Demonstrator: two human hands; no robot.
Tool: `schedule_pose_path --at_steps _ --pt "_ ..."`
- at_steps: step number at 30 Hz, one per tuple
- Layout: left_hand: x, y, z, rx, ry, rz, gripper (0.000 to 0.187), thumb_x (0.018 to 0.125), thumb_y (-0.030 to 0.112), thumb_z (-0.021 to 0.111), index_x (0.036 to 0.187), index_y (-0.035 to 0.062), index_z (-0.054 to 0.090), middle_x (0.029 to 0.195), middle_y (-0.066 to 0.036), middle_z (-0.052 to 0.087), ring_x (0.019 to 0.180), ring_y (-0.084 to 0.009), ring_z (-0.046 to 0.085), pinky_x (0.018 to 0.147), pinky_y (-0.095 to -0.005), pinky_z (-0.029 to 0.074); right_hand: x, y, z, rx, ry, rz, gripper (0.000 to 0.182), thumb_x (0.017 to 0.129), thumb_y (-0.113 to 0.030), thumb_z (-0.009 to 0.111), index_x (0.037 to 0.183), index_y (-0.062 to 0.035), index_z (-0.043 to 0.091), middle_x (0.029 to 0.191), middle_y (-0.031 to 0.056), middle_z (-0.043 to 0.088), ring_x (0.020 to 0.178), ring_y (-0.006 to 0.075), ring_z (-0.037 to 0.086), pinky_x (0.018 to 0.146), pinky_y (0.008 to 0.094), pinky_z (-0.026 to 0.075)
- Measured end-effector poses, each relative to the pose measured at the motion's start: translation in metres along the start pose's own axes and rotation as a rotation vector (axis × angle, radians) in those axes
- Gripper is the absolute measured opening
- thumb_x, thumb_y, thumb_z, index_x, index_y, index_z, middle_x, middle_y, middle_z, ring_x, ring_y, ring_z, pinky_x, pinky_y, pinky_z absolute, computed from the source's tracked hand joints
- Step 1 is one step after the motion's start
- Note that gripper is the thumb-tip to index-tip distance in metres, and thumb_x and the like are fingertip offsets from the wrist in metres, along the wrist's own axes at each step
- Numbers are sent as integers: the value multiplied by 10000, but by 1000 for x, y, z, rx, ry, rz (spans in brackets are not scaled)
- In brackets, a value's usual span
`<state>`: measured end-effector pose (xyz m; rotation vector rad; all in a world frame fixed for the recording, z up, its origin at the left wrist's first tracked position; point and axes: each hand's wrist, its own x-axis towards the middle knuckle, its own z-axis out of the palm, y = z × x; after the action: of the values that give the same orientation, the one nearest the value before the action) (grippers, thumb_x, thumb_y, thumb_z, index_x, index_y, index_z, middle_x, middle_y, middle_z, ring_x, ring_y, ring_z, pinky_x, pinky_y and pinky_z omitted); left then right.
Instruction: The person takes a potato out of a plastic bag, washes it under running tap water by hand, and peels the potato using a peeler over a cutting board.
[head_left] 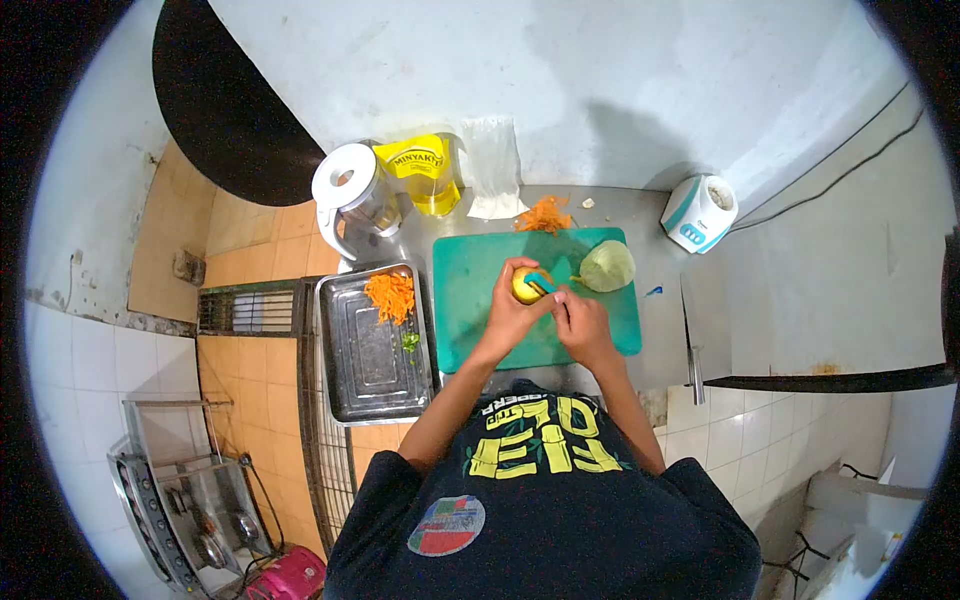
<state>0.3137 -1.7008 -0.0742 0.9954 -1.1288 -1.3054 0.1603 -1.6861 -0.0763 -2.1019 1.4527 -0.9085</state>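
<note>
My left hand [513, 308] is wrapped round a yellow, roundish piece of produce [524, 287] above the green cutting board [470, 320]. My right hand [581, 322] grips a small teal tool [541, 284], which looks like a peeler and rests against the yellow piece. Just right of the hands, on the board, lies a pale green, rounded vegetable [607, 266]. Orange shreds [545, 214] are heaped at the board's back edge.
A metal tray [375, 375] with shredded orange and green pieces is left of the board. Behind it stand a blender jug [350, 190] and a yellow pouch [425, 175]. A white blender base [700, 213] and a knife [696, 370] are at the right.
</note>
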Motion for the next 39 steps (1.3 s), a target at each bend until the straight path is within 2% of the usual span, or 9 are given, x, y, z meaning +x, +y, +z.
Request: schedule_pose_path --at_steps 4,7,13,19,25,31,34,37,39 --pt "-1 -1 -1 3 28 -11 524 769 18 827 1169 70 492 1033 -45 616 954 -121 597 835 -267 522 0 -2 1 2 -1 16 203 996 -195 505 905 -24 566 624 221 556 607 450 570 537 535 393" --pt "0 -8 -1 22 77 12 528 751 12 839 1154 67 502 1022 -44 622 944 -119 599 834 -264 522 -1 1 4 -61 -8 43 273 1010 -288 504 987 -52 638 657 211 625 608 436 622 550 548 461" --pt "2 -21 -4 113 154 28 547 695 22 884 1106 67 525 965 -12 593 884 -98 576 777 -259 512 -4 6 12 -93 18 50 309 1002 -276 521 1050 -4 658 665 225 632 614 440 629 566 552 470" --pt "1 -8 3 16 186 -31 529 681 44 902 1068 66 542 945 -10 597 860 -94 577 758 -269 516 -1 4 6 -57 27 73 365 982 -290 542 1120 29 653 703 238 652 643 442 641 590 542 489" --pt "0 -12 7 81 210 2 500 662 63 926 1002 56 560 905 -23 626 850 -93 592 755 -258 524 -3 18 14 -3 86 132 386 984 -304 524 1121 35 650 739 249 656 697 447 649 622 547 488" --pt "2 -25 -2 51 143 -56 553 681 88 917 1079 45 536 928 -27 631 873 -105 600 784 -266 528 -7 21 10 65 64 250 381 982 -314 560 1093 39 652 736 264 640 692 456 635 613 531 482" --pt "-2 -18 -6 120 87 -78 551 720 40 869 1139 44 513 951 -33 629 885 -108 601 785 -275 535 -7 23 12 158 97 268 365 970 -317 612 1005 44 654 687 223 641 628 374 651 589 468 481" --pt "-4 -20 -12 42 -47 -62 461 790 -24 737 1180 52 502 977 -55 626 886 -116 606 737 -266 527 0 7 11 495 222 195 315 942 -286 675 934 28 648 675 151 634 599 225 614 569 397 464" --pt "-3 -23 -20 -35 -99 -193 428 813 -29 639 1206 60 495 1003 -75 620 879 -130 615 686 -257 506 -5 29 26 436 166 253 273 915 -248 712 922 18 650 700 107 632 623 163 576 557 359 453"
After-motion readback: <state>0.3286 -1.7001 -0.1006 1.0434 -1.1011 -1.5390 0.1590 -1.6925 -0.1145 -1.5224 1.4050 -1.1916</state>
